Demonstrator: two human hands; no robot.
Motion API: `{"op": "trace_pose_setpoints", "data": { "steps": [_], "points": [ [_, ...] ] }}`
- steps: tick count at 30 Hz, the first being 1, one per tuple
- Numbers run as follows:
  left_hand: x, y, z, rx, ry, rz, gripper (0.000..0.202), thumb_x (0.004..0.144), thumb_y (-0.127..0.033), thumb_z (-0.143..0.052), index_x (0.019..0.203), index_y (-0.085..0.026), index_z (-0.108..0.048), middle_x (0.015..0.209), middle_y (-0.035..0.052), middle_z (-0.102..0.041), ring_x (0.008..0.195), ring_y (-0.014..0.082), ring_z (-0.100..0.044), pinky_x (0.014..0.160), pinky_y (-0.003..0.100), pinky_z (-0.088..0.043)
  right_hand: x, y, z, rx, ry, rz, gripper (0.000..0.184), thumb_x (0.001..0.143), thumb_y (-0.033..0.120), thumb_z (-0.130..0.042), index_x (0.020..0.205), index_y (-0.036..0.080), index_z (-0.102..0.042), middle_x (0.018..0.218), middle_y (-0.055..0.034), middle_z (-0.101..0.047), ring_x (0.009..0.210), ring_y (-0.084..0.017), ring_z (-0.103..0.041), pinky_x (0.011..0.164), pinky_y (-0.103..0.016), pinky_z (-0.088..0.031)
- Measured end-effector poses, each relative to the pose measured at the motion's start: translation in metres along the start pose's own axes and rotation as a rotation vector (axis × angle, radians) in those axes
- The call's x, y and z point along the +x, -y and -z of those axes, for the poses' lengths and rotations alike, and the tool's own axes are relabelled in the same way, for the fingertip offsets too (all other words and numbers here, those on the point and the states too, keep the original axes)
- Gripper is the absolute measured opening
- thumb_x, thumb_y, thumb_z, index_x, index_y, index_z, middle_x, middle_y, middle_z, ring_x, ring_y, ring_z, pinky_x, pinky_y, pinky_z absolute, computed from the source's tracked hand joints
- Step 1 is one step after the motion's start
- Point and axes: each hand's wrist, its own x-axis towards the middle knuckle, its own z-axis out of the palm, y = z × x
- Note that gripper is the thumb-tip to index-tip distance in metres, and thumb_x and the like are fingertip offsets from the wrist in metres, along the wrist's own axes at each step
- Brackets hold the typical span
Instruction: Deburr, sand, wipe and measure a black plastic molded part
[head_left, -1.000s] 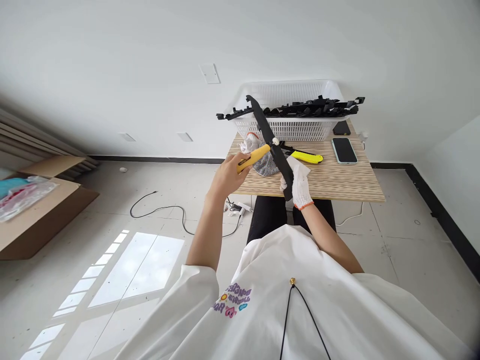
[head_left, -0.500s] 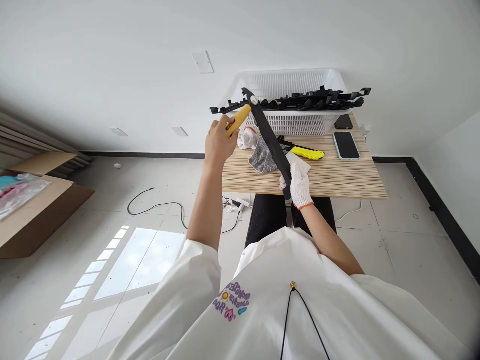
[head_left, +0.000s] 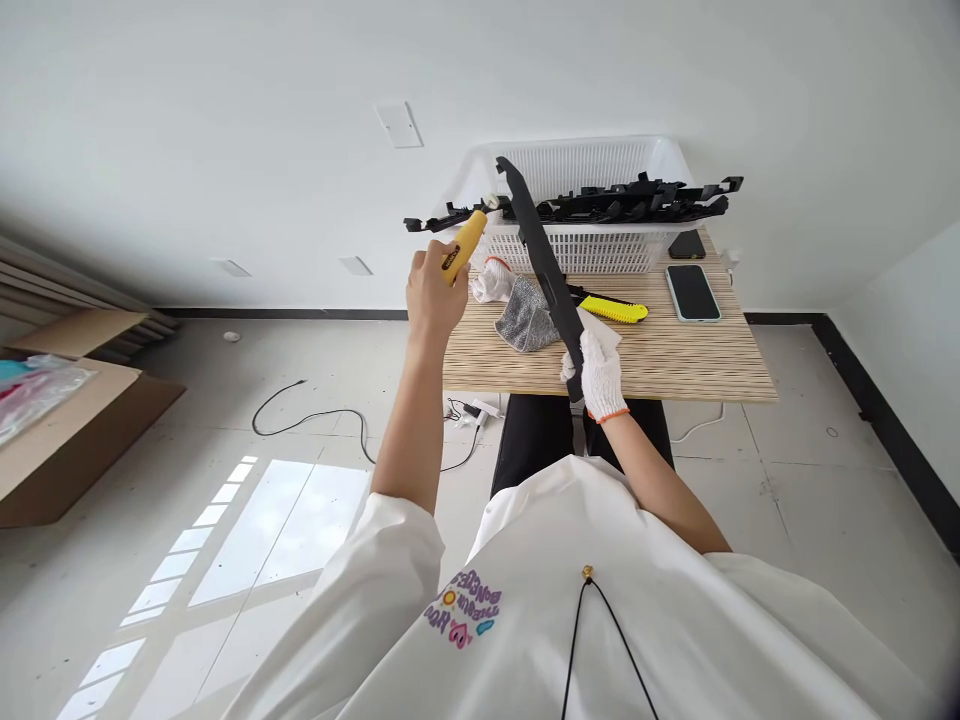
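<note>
My left hand point(head_left: 436, 290), bare, is closed around a yellow-handled tool point(head_left: 464, 247) with a small pale rounded tip, whose exact kind I cannot make out. That tip is just left of the upper part of a long black plastic strip point(head_left: 541, 255), with a small gap between them. My right hand point(head_left: 601, 375) wears a white knit glove with an orange cuff and grips the strip's lower end. The strip is held slanted above the table, its top end in front of the basket. Behind it lie a grey cloth point(head_left: 527, 316) and a yellow utility knife point(head_left: 613, 308).
A white plastic basket point(head_left: 600, 247) at the table's back holds several black plastic strips point(head_left: 637, 205) that stick out over both sides. A crumpled white glove point(head_left: 493, 281) and a phone point(head_left: 693, 292) lie on the wooden table point(head_left: 675, 365). A cable point(head_left: 345, 411) and cardboard box point(head_left: 90, 440) are at left.
The yellow-handled tool has backed off slightly down and left, so its tip no longer overlaps the strip. The strip's upper end has swung up and right; my right hand keeps its grip.
</note>
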Motion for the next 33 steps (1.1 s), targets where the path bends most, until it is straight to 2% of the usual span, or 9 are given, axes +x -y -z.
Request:
{"op": "trace_pose_setpoints", "data": {
  "steps": [3, 6, 9, 11, 15, 20, 25, 29, 33],
  "points": [
    [-0.020, -0.003, 0.006, -0.031, -0.005, -0.031, 0.027, 0.093, -0.034, -0.056, 0.119, -0.027, -0.055, 0.117, 0.0096, -0.060, 0.105, 0.0264, -0.064, 0.086, 0.040, -0.051, -0.001, 0.000, 0.000, 0.021, 0.005, -0.002, 0.033, 0.088, 0.048, -0.062, 0.077, 0.023, -0.043, 0.048, 0.0059, -0.049, 0.038, -0.010, -0.043, 0.038, -0.022, -0.036],
    [-0.048, 0.001, 0.018, -0.023, 0.060, -0.035, 0.027, 0.093, -0.036, -0.056, 0.118, -0.025, -0.058, 0.116, 0.0097, -0.065, 0.107, 0.0244, -0.063, 0.090, 0.038, -0.050, -0.003, 0.000, 0.000, 0.039, 0.007, 0.007, 0.027, 0.090, 0.045, -0.059, 0.081, 0.022, -0.047, 0.049, 0.0043, -0.052, 0.040, -0.010, -0.045, 0.039, -0.022, -0.038],
    [-0.080, 0.017, 0.037, -0.010, 0.132, 0.049, 0.032, 0.092, -0.039, -0.056, 0.121, -0.026, -0.059, 0.119, 0.0093, -0.066, 0.104, 0.0250, -0.064, 0.088, 0.038, -0.051, -0.004, 0.000, 0.000, 0.016, 0.006, 0.016, 0.025, 0.092, 0.044, -0.056, 0.085, 0.021, -0.052, 0.049, 0.0030, -0.054, 0.039, -0.010, -0.044, 0.039, -0.022, -0.038],
    [-0.097, 0.031, 0.048, -0.010, 0.228, 0.124, 0.036, 0.091, -0.041, -0.057, 0.124, -0.027, -0.059, 0.119, 0.0083, -0.067, 0.091, 0.0235, -0.067, 0.078, 0.036, -0.053, -0.003, 0.000, 0.000, 0.005, 0.010, 0.020, 0.027, 0.091, 0.046, -0.058, 0.084, 0.021, -0.052, 0.049, 0.0034, -0.053, 0.039, -0.010, -0.043, 0.038, -0.022, -0.037],
    [-0.114, 0.056, 0.055, 0.054, 0.326, 0.215, 0.038, 0.090, -0.042, -0.057, 0.126, -0.029, -0.061, 0.115, 0.0071, -0.067, 0.077, 0.0214, -0.066, 0.071, 0.035, -0.052, -0.002, 0.001, -0.001, 0.014, -0.001, 0.012, 0.035, 0.086, 0.051, -0.066, 0.078, 0.023, -0.046, 0.050, 0.0050, -0.050, 0.040, -0.009, -0.043, 0.037, -0.021, -0.036],
    [-0.110, 0.069, 0.033, 0.127, 0.280, 0.088, 0.038, 0.094, -0.035, -0.052, 0.129, -0.025, -0.060, 0.114, 0.0093, -0.068, 0.108, 0.0294, -0.058, 0.092, 0.042, -0.050, -0.004, 0.002, 0.000, -0.004, 0.011, 0.017, 0.040, 0.084, 0.050, -0.069, 0.073, 0.023, -0.042, 0.054, 0.0050, -0.047, 0.045, -0.010, -0.047, 0.039, -0.021, -0.038],
    [-0.097, 0.064, 0.008, 0.172, 0.297, -0.017, 0.039, 0.097, -0.031, -0.046, 0.133, -0.021, -0.058, 0.123, 0.0126, -0.065, 0.116, 0.0322, -0.053, 0.099, 0.048, -0.046, -0.006, 0.003, 0.000, 0.018, 0.025, 0.009, 0.040, 0.082, 0.051, -0.071, 0.076, 0.023, -0.042, 0.056, 0.0052, -0.047, 0.047, -0.010, -0.048, 0.040, -0.021, -0.039],
    [-0.090, 0.032, -0.014, 0.157, 0.230, -0.173, 0.037, 0.099, -0.034, -0.044, 0.130, -0.021, -0.059, 0.134, 0.0107, -0.060, 0.127, 0.0292, -0.048, 0.110, 0.046, -0.037, -0.005, 0.003, 0.002, 0.057, 0.031, -0.029, 0.040, 0.081, 0.051, -0.072, 0.077, 0.023, -0.043, 0.057, 0.0044, -0.050, 0.048, -0.010, -0.048, 0.041, -0.021, -0.039],
    [-0.079, -0.010, -0.044, 0.106, 0.361, -0.251, 0.029, 0.092, -0.042, -0.059, 0.109, -0.020, -0.065, 0.136, 0.0102, -0.059, 0.135, 0.0301, -0.043, 0.115, 0.047, -0.032, -0.005, 0.004, 0.002, 0.039, 0.039, -0.047, 0.038, 0.081, 0.050, -0.071, 0.079, 0.023, -0.046, 0.056, 0.0041, -0.050, 0.048, -0.010, -0.048, 0.041, -0.022, -0.039]
  ]
}}
